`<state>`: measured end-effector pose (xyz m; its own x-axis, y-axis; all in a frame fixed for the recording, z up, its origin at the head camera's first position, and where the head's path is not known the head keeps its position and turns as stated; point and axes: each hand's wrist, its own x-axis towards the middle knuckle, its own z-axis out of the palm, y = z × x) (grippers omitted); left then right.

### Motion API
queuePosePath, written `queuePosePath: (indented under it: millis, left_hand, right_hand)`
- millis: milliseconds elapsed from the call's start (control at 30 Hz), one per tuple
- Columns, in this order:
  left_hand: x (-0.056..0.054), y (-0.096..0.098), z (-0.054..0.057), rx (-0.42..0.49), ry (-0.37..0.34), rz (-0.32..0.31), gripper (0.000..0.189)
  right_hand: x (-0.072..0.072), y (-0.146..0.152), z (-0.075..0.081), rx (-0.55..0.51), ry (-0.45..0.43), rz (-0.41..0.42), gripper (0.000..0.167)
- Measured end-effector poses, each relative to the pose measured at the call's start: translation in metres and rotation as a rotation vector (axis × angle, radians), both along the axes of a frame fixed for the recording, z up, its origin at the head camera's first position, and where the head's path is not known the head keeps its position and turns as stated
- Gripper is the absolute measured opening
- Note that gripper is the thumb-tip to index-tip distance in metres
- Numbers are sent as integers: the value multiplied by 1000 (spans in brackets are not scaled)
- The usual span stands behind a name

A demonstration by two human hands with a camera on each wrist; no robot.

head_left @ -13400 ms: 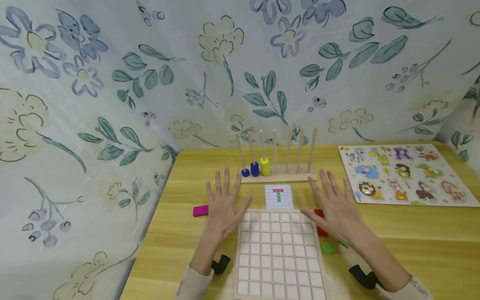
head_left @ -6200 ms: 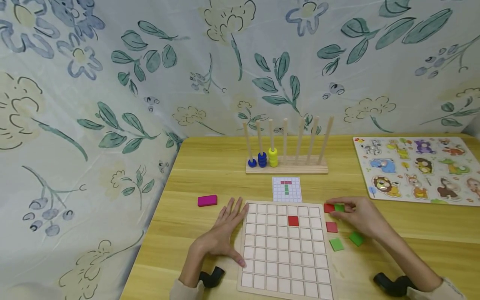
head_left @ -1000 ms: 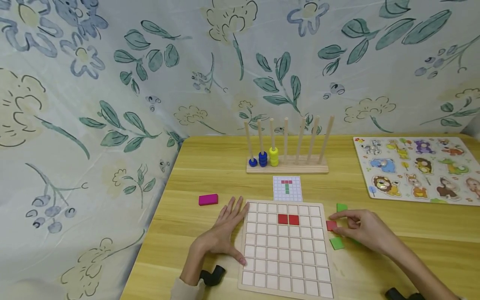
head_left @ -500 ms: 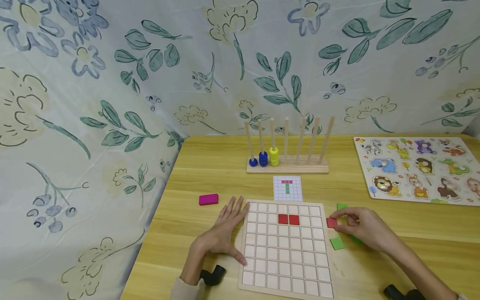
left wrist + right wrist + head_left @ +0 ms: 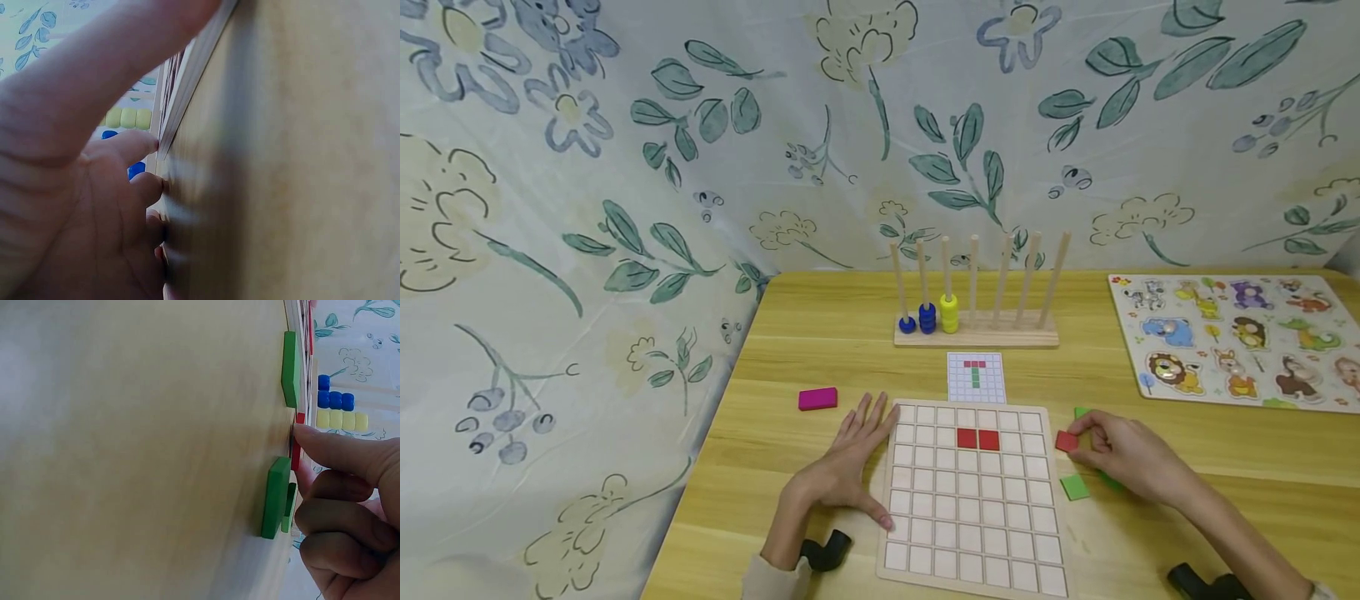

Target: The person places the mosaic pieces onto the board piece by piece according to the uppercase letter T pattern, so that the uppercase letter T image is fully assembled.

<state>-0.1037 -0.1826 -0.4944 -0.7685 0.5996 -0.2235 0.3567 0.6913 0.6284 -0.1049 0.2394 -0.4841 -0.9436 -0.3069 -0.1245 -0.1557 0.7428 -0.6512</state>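
Note:
In the head view, my right hand [image 5: 1131, 454] pinches a red square tile [image 5: 1065, 442] between thumb and finger, just right of the wooden grid board [image 5: 967, 504]. The right wrist view shows the same red tile [image 5: 295, 450] at the thumb tip, the other fingers curled. Green tiles [image 5: 1075, 487] lie around that hand, one partly under it. Two red tiles [image 5: 967, 438] sit side by side in the board's second row. My left hand [image 5: 838, 475] rests with fingers spread, thumb and index touching the board's left edge; the left wrist view shows its palm [image 5: 81, 187].
Above the board lies a pattern card [image 5: 975, 377] with a red and green T. Behind it stands a peg rack [image 5: 1000, 333] with blue and yellow beads. An animal puzzle [image 5: 1232, 342] is at the right back, a magenta block [image 5: 817, 399] at the left.
Two red tiles have come onto the board since the first frame, the second after 6.2 s ago. Within the last second the right hand has shifted the third red tile slightly away from me.

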Motion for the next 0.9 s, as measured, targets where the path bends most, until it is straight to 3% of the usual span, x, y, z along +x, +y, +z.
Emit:
queuePosePath:
  millis: [167, 367, 567, 900]
  left_hand:
    - [0, 0, 1, 3, -5, -2, 152]
    - [0, 0, 1, -11, -5, -3, 152]
    - [0, 0, 0, -17, -6, 1, 152]
    - [0, -1, 0, -15, -5, 4, 151]
  right_hand:
    - [0, 0, 3, -15, 21, 9, 25]
    - [-3, -18, 15, -98, -24, -12, 26]
    - [-12, -60, 24, -177, -112, 18, 26]
    - [-20, -132, 19, -171, -78, 48, 18]
